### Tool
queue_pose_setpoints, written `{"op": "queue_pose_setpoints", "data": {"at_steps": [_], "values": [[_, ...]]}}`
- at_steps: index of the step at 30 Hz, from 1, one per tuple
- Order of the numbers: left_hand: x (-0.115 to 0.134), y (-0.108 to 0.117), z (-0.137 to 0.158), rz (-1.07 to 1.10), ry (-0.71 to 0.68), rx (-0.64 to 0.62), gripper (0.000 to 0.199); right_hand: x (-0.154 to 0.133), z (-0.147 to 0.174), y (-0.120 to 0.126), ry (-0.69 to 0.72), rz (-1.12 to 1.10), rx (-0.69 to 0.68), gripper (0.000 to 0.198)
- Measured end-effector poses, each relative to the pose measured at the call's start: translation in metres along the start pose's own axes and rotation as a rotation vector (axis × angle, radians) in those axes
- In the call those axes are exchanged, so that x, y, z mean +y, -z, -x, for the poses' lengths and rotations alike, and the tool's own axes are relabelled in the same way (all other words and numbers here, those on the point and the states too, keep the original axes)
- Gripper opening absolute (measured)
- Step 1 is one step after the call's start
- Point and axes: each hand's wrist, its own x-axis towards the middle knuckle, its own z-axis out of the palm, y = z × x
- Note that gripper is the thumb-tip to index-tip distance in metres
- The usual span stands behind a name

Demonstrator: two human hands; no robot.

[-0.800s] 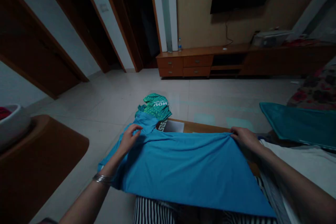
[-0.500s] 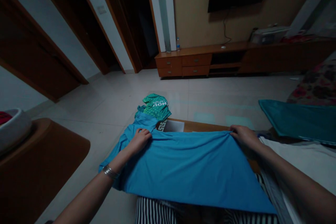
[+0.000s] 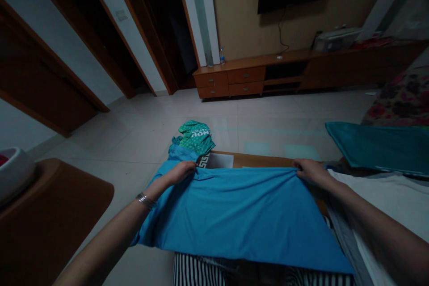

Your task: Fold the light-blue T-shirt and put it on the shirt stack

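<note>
Crosswise, the blue garment (image 3: 241, 214) stretches between left fingers (image 3: 189, 166) and right fingers (image 3: 299, 165), pinching its far edge.

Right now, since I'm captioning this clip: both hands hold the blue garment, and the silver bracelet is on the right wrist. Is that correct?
One slip: the silver bracelet is on the left wrist, as the head view shows. The left hand and right hand both hold the blue garment.
</note>
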Motion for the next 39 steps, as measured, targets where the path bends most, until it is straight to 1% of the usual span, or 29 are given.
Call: {"op": "queue_pose_setpoints", "data": {"at_steps": [2, 4, 6, 9, 13, 16, 18, 20, 22, 26, 28, 29, 31, 35, 37, 39], "values": [[0.002, 0.001, 0.008, -0.071, 0.017, -0.007, 0.021, 0.009, 0.005, 0.0, 0.002, 0.009, -0.029, 0.02], [0.007, 0.003, 0.019, -0.162, 0.002, 0.015, 0.023, 0.013, 0.009, 0.0, 0.012, 0.01, -0.031, 0.018], [0.017, 0.003, 0.031, -0.222, -0.047, 0.018, 0.023, 0.014, 0.012, 0.0, 0.031, 0.015, -0.016, 0.017], [0.035, 0.001, 0.043, -0.231, -0.094, -0.023, 0.025, 0.009, 0.014, 0.0, 0.039, 0.046, -0.002, 0.017], [0.049, -0.004, 0.047, -0.248, -0.015, -0.043, 0.025, 0.001, 0.018, 0.004, 0.02, 0.094, -0.016, 0.018], [0.052, -0.007, 0.046, -0.315, 0.052, -0.068, 0.02, -0.003, 0.021, 0.009, -0.015, 0.147, -0.056, 0.018], [0.053, -0.008, 0.044, -0.322, 0.093, -0.078, 0.019, -0.005, 0.022, 0.012, -0.032, 0.173, -0.09, 0.018], [0.054, -0.008, 0.041, -0.253, 0.127, -0.078, 0.018, -0.006, 0.023, 0.014, -0.035, 0.18, -0.111, 0.018], [0.054, -0.007, 0.036, -0.116, 0.18, -0.049, 0.016, -0.007, 0.023, 0.014, -0.036, 0.17, -0.109, 0.018], [0.05, 0.0, 0.029, 0.18, 0.36, 0.086, 0.012, -0.006, 0.025, 0.013, -0.041, 0.144, -0.086, 0.02], [0.044, 0.003, 0.027, 0.26, 0.394, 0.138, 0.014, -0.005, 0.025, 0.012, -0.042, 0.142, -0.082, 0.02], [0.04, 0.004, 0.025, 0.279, 0.389, 0.148, 0.016, -0.005, 0.025, 0.012, -0.041, 0.144, -0.081, 0.02], [0.032, 0.006, 0.022, 0.279, 0.363, 0.125, 0.021, -0.006, 0.025, 0.012, -0.039, 0.151, -0.082, 0.019], [0.018, 0.008, 0.01, 0.152, 0.323, 0.045, 0.021, -0.007, 0.025, 0.012, -0.036, 0.164, -0.077, 0.018], [0.013, 0.007, 0.002, 0.062, 0.266, 0.018, 0.017, -0.007, 0.026, 0.012, -0.033, 0.157, -0.064, 0.018], [0.011, 0.005, -0.006, -0.007, 0.165, -0.016, 0.013, -0.008, 0.026, 0.012, -0.032, 0.146, -0.054, 0.018]]}}
